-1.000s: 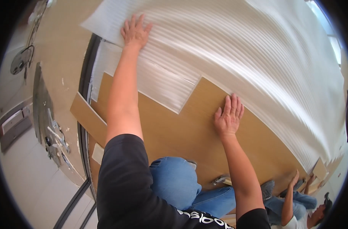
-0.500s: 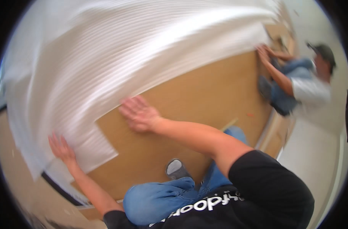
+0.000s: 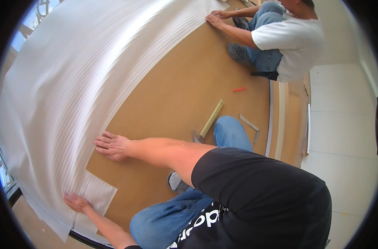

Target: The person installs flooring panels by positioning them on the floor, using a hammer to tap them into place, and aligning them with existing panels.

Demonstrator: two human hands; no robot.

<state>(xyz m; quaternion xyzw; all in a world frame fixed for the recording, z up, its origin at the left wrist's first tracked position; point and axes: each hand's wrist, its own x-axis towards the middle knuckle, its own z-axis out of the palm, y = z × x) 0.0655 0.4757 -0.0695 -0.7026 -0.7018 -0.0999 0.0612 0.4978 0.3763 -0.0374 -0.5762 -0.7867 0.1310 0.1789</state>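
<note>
A large white ribbed sheet (image 3: 68,83), like thin foam underlay, lies over a brown board (image 3: 172,83). My left hand (image 3: 76,203) is open and rests on the sheet near its notched near corner, fingers spread. With the fingers flat, my right hand (image 3: 112,146) presses along the sheet's edge; its fingertips touch the edge and the palm is over the bare board. Neither hand grips anything. At the far end, a co-worker's hands (image 3: 216,18) touch the same sheet edge.
A co-worker in a white shirt (image 3: 295,37) crouches at the far right. Near my knee lie a hammer with a pale handle (image 3: 212,118), a metal square (image 3: 250,123) and a small red object (image 3: 239,89). Long strips (image 3: 276,120) line the board's right side, beside a tiled floor (image 3: 338,124).
My view has turned, so the co-worker appears higher and the tools show clearly. Both my hands remain on or at the sheet; the right still lies along its edge.
</note>
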